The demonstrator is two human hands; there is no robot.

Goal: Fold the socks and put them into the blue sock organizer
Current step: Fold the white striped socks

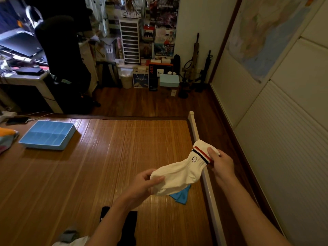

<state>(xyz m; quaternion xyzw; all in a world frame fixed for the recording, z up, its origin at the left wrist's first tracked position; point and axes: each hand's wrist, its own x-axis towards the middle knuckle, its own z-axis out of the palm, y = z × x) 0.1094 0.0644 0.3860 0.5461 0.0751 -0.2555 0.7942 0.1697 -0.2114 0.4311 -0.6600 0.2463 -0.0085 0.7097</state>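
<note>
White sock (pixel 181 173) between left hand (pixel 142 182), right hand (pixel 221 164); maybe blue sock (pixel 181 196) behind.

Left hand (pixel 142 181), right hand (pixel 221 161); both pinching

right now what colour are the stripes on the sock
Red and near-black stripes on the white sock; head view shows them best.

a white sock (pixel 179 172) with red and dark stripes and a small round logo at its cuff is stretched out in the air, toe end pinched by the left hand (pixel 142 183), cuff by the right hand (pixel 220 162). a blue sock (pixel 181 195) lies flat on the bamboo mat (pixel 106 157) just beneath it. the blue sock organizer (pixel 42 146), open-topped and divided into compartments, sits well apart at far left.
</note>
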